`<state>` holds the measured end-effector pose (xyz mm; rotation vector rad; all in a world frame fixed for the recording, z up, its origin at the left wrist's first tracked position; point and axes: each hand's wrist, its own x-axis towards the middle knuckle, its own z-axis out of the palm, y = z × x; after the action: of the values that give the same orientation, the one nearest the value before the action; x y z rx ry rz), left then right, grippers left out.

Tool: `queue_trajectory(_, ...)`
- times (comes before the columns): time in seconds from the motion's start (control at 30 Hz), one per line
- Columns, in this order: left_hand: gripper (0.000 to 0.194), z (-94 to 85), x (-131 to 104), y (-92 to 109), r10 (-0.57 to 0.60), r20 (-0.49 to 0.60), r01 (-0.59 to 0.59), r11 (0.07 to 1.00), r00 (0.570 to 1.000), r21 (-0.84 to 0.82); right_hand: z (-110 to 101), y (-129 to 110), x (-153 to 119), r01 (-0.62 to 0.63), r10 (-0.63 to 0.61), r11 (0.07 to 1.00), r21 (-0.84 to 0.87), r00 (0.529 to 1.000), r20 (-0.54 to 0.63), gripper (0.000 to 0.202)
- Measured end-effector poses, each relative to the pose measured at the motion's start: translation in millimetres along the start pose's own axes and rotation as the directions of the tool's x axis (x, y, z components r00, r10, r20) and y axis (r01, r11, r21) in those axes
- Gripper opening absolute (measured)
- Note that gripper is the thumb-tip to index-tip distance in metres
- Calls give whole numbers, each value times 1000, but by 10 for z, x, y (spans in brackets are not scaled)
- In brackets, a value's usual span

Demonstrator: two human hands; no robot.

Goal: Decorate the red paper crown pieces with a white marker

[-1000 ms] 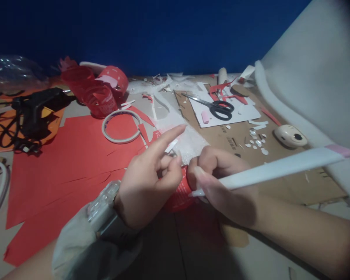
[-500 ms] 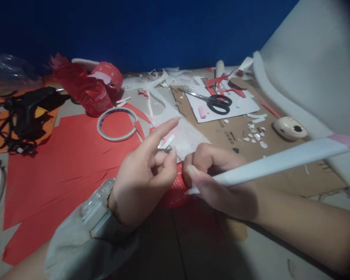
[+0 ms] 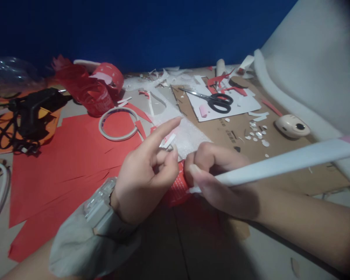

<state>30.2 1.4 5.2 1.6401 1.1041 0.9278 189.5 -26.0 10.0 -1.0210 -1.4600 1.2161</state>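
Near the centre, my left hand (image 3: 147, 182) has its index finger stretched forward while the thumb and other fingers are curled closed; what they pinch, if anything, is hidden. Close to its fingertips is a small white strip (image 3: 168, 140). My right hand (image 3: 221, 182) is closed, with a long white tapered pen-like tool (image 3: 268, 165) between thumb and fingers. The tool's thin tip points left past the thumb, and its far end is pink. Below and between both hands lies a red item with white print (image 3: 177, 188), partly covered by them.
Red paper sheets (image 3: 61, 163) lie left, under a tape roll (image 3: 118, 138). A black glue gun (image 3: 37, 107) and red cups (image 3: 97, 101) are behind. Black-handled scissors (image 3: 220, 103) rest on white paper (image 3: 195, 103) over cardboard (image 3: 221, 151), near white discs (image 3: 259, 135) and a cream device (image 3: 291, 126).
The view has shifted slightly, so the surroundings appear a little further right. Both hands keep the same pose, and the white pen-like tool stays in my right hand.
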Motion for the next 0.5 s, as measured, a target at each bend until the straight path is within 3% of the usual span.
queue_trajectory(0.1, 52, -6, 4, -3, 8, 5, -8, 1000, 1000, 6, -18, 6, 2, 12, -14, 999, 41, 999, 33, 36)
queue_trajectory(0.33, 50, -5, 10, 16, 18, 18, -18, 1000, 1000, 1, -86, 79, 63, -10, -5, 934, 356, 999, 43, 30)
queue_trajectory(0.5, 52, -10, -27, 3, 24, 56, -27, 999, 998, 39, -85, 99, 50, 31, -41, 942, 334, 999, 24, 27)
